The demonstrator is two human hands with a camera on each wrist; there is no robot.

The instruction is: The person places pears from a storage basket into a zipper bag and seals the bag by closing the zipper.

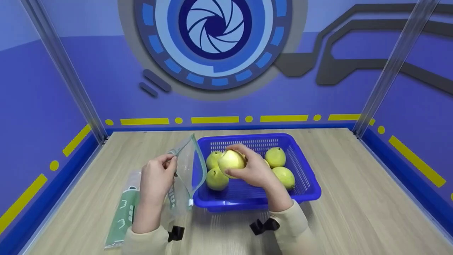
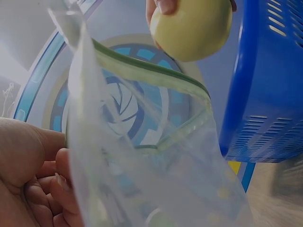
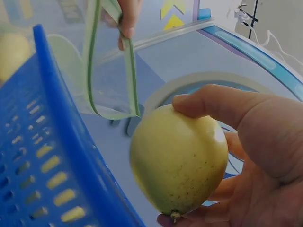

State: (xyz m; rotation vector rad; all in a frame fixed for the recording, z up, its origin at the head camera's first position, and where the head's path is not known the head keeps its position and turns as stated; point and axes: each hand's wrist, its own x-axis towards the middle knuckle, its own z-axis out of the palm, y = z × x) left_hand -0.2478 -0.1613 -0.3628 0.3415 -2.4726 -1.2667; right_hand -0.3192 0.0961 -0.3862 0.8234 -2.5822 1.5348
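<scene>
My right hand (image 1: pixel 255 169) grips a yellow-green pear (image 1: pixel 231 163) above the left part of a blue plastic basket (image 1: pixel 308 193). In the right wrist view the stem of the held pear (image 3: pixel 180 161) points down. My left hand (image 1: pixel 157 179) pinches one edge of a clear zip bag (image 1: pixel 184 170) with a green seal, just left of the basket. The bag's mouth stands wide apart, seen best in the left wrist view, with the held pear (image 2: pixel 194 30) just above it. More pears (image 1: pixel 217 179) lie in the basket on both sides.
A folded green-and-clear bag (image 1: pixel 122 219) with white print lies on the wooden table (image 1: pixel 354 212), partly behind my left forearm. A white zip slider (image 1: pixel 191 202) sits at the open bag's lower corner. Blue panels (image 1: pixel 226 106) wall the table at the back and sides.
</scene>
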